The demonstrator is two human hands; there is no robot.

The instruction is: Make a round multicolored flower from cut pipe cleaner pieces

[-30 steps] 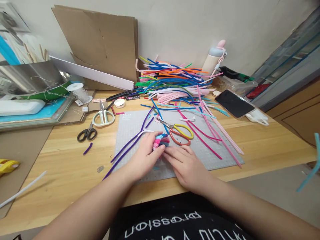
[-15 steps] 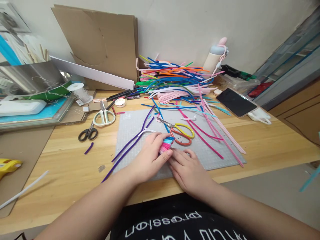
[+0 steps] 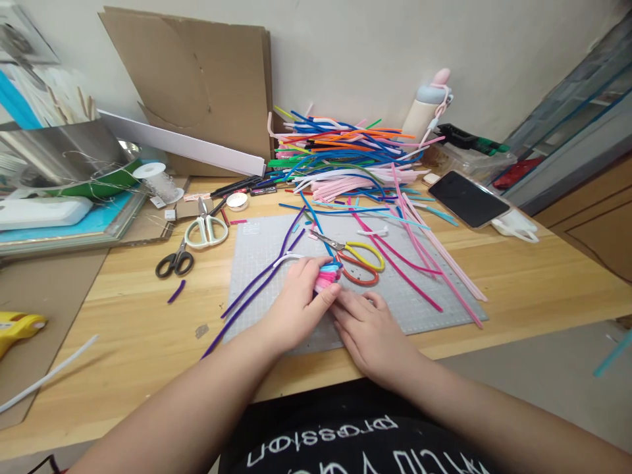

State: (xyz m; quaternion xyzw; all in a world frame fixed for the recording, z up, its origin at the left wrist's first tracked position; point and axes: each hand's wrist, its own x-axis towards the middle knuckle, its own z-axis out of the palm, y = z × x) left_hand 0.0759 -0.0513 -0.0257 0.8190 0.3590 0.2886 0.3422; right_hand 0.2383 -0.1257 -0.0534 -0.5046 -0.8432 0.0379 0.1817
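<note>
My left hand point(image 3: 299, 303) is closed around a small striped piece made of pipe cleaners point(image 3: 327, 276), with pink, light blue and dark blue rows showing between thumb and fingers. Low over the cutting mat point(image 3: 419, 316), my right hand point(image 3: 370, 332) has its fingers bent together at the near end of the piece, just under the left thumb. Its fingertips are partly hidden there. Just beyond the piece lie scissors point(image 3: 353, 255) with one yellow and one red handle. Purple pipe cleaners point(image 3: 254, 283) stretch out left of my left hand, and dark pink ones point(image 3: 407, 283) lie to the right.
A big pile of coloured pipe cleaners point(image 3: 345, 158) lies by the wall. White scissors point(image 3: 206, 227), black scissors point(image 3: 174, 262) and a wire spool point(image 3: 158, 184) are on the left. At the right are a phone point(image 3: 469, 199) and a bottle point(image 3: 427, 112). Cardboard point(image 3: 197, 92) leans behind.
Both hands stay nearly in place around the striped piece. My left thumb and the visible part of the piece have shifted slightly upward in view.
</note>
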